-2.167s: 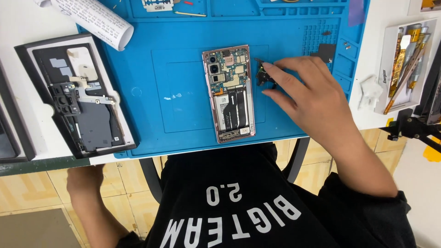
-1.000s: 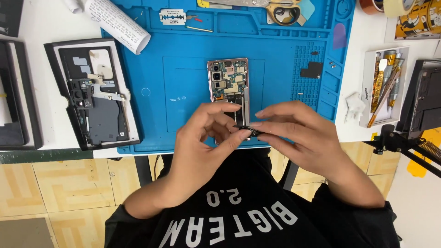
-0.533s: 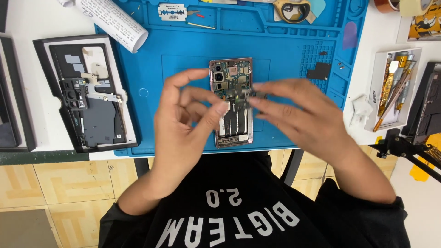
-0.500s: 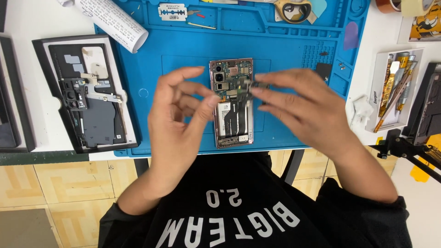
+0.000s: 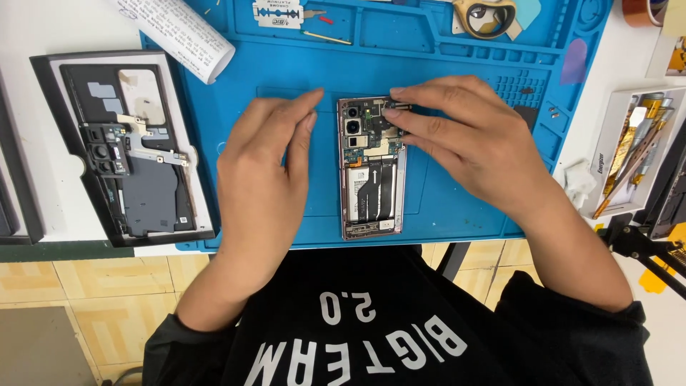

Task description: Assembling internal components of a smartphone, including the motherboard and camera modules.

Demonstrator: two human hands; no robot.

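**Both hands working at an opened phone on the blue mat**

An opened phone (image 5: 371, 168), back cover off and battery and boards showing, is lying upright in the middle of the blue work mat (image 5: 457, 71) on the white counter (image 5: 43, 28). The right hand (image 5: 471, 143) is reaching across its upper end, fingers (image 5: 400, 114) pinching a small dark part against the top-right board area. The left hand (image 5: 264, 171) is resting flat on the mat just beside the phone's left edge, fingers released and grasping nothing. A removed back cover (image 5: 132, 154) is sitting on a tray well to the left. A paper roll (image 5: 179, 28) is lying near the mat's top-left corner.
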